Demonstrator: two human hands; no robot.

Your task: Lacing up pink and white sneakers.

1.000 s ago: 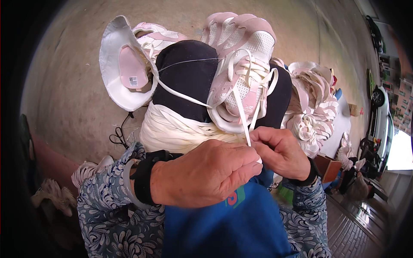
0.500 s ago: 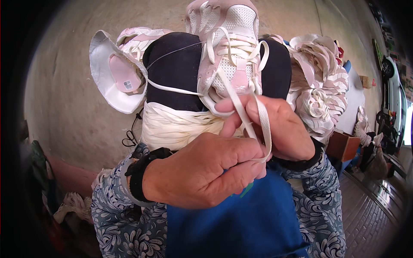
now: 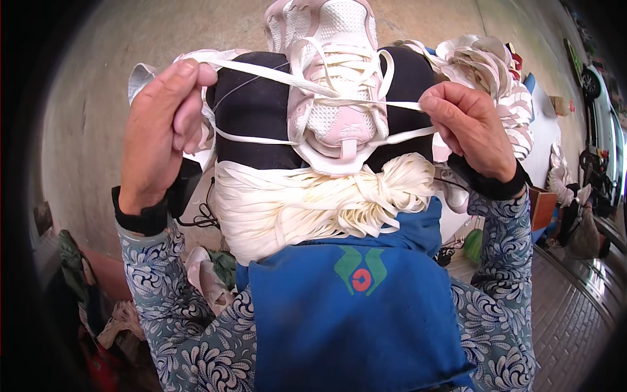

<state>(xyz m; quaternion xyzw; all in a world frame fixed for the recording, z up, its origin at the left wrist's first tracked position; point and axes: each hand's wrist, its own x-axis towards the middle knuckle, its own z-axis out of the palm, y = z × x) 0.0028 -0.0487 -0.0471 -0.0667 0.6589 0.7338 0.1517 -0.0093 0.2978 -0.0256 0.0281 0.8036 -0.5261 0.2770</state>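
A pink and white mesh shoe upper (image 3: 349,125) rests between my black-clad knees, its toe pointing away from me. White laces cross its front in rows, with loose loops at both sides. My left hand (image 3: 160,127) is closed in a pinch on one end of the flat white shoelace (image 3: 261,73), pulled out to the left. Out to the right, my right hand (image 3: 471,124) pinches another stretch of lace between thumb and fingers. Both strands meet over the upper's tongue. Lower white strands also run out sideways from the upper.
A thick bundle of cream laces (image 3: 281,209) lies across my lap above a blue apron (image 3: 353,333). Stacked pink and white uppers (image 3: 480,72) stand at the right. More uppers sit at the left, partly behind my left hand. A brown box (image 3: 543,208) is farther right.
My hands have moved apart from close together over the lap, left hand up and left, right hand up and right. The lace is now stretched across the upper, and the cream bundle is uncovered.
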